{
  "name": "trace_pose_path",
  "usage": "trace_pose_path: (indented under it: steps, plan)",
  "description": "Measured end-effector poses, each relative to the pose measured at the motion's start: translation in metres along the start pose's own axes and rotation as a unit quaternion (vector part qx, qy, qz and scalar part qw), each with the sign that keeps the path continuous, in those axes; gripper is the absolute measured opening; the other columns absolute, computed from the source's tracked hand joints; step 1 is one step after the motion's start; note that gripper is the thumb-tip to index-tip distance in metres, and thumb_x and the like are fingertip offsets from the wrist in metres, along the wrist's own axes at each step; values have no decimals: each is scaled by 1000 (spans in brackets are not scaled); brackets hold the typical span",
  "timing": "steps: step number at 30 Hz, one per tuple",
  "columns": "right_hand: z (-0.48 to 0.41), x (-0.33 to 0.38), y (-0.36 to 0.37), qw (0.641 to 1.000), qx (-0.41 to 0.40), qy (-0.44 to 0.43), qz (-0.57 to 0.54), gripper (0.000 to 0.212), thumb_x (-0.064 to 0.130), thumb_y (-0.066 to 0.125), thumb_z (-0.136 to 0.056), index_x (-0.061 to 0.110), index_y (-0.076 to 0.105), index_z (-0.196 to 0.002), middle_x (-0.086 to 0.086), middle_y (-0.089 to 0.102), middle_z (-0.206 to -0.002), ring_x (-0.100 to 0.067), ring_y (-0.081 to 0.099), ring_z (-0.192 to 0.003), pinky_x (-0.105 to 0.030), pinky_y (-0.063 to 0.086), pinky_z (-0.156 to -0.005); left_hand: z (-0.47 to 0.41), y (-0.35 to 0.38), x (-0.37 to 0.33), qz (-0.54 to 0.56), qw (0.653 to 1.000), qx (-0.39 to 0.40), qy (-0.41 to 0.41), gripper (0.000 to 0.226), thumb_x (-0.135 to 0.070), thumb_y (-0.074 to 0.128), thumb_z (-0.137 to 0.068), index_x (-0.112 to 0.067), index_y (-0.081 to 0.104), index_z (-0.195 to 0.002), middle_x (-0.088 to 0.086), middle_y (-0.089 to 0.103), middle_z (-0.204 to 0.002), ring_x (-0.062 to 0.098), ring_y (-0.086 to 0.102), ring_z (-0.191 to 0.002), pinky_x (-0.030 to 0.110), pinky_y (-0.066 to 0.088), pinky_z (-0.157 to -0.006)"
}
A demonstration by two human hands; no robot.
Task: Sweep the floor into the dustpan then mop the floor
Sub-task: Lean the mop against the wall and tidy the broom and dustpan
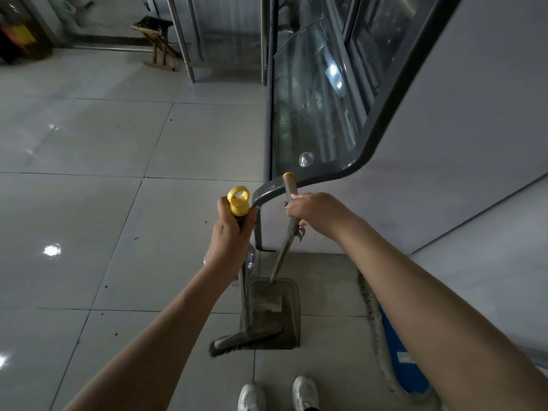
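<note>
On the left, the tiled floor (89, 218) is glossy and carries a few dark specks (136, 238), so in my judgement the sweeping is not finished. The left hand (229, 232) has its fingers closed around the top of the broom (243, 292), just under the yellow cap (238, 200). The bristle head (237, 341) of the broom rests at the open mouth of the dustpan (292, 321), which stands on the floor in front of the white shoes (252, 396). Some grey dirt (271, 304) lies inside the pan. The right hand (317, 212) grips the long handle (281, 256) of the dustpan, with its fingers wrapped around it near the top. Both handles are very near the dark corner of the glass display case (311, 99), and a wide stroke could knock one of them against it. If the right hand tilts the pan, its lip may lift, and the dirt can slide under it or fall out. Further right, the mop (397, 360) lies flat on the floor beside the case, partly hidden by the right arm; a step to that side could catch it
</note>
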State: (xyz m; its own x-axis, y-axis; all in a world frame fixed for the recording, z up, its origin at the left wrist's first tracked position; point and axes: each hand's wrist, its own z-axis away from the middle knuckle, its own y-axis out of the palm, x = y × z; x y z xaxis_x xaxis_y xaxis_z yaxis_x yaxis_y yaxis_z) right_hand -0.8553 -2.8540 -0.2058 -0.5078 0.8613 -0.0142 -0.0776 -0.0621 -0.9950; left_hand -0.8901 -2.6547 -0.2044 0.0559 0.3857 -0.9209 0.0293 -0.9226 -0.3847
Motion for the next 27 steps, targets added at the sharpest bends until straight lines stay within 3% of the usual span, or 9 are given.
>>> trace_pose_path:
  steps: [6, 10, 14, 18, 21, 27]
  plan:
    - [-18, -9, 16, 966, -55, 109, -229, 25, 6, 67, -81, 14, 63, -105, -7, 67, -106, -23, 64, -94, -33, 50, -81, -6, 3, 7, 4, 1000, 11, 0, 23, -29, 52, -94, -39, 34, -86, -6, 58, -74, 8, 58, -66, 14, 44, -50]
    - [-27, -14, 31, 912, -108, 187, -348, 34, 8, 74, -76, 15, 63, -108, -5, 67, -103, -20, 62, -95, -33, 51, -83, -5, 7, 14, 15, 1000, 15, -1, 23, -30, 53, -93, -40, 34, -85, -7, 55, -69, 1, 56, -54, 7, 42, -42]
    - [-31, -11, 37, 850, -135, 223, -458, 38, 8, 80, -70, 16, 66, -104, -4, 68, -114, -14, 62, -106, -23, 48, -90, -4, 13, 22, -18, 1000, 14, -6, 22, -34, 53, -92, -39, 32, -86, -8, 53, -66, 1, 52, -53, 12, 39, -43]
    - [-30, -12, 39, 821, -136, 232, -504, 37, 11, 82, -69, 20, 65, -101, -2, 67, -118, -10, 59, -110, -11, 42, -89, -5, 17, 22, -15, 1000, 22, 3, 24, -34, 53, -92, -45, 32, -86, -10, 54, -67, -5, 55, -57, 8, 41, -46]
    - [-27, -12, 43, 803, -146, 235, -528, 34, 12, 81, -72, 23, 64, -100, 1, 66, -116, -5, 59, -105, -1, 41, -81, -7, 20, 20, -21, 999, 30, 2, 26, -38, 52, -92, -53, 30, -87, -9, 55, -70, 1, 54, -58, 9, 40, -45]
    - [-29, -4, 51, 768, -173, 243, -567, 32, 11, 77, -76, 21, 63, -104, 6, 65, -110, -8, 60, -105, -10, 47, -82, -7, 27, 18, -27, 999, 36, -8, 25, -40, 51, -91, -53, 30, -86, -6, 56, -71, 2, 52, -57, 11, 39, -43]
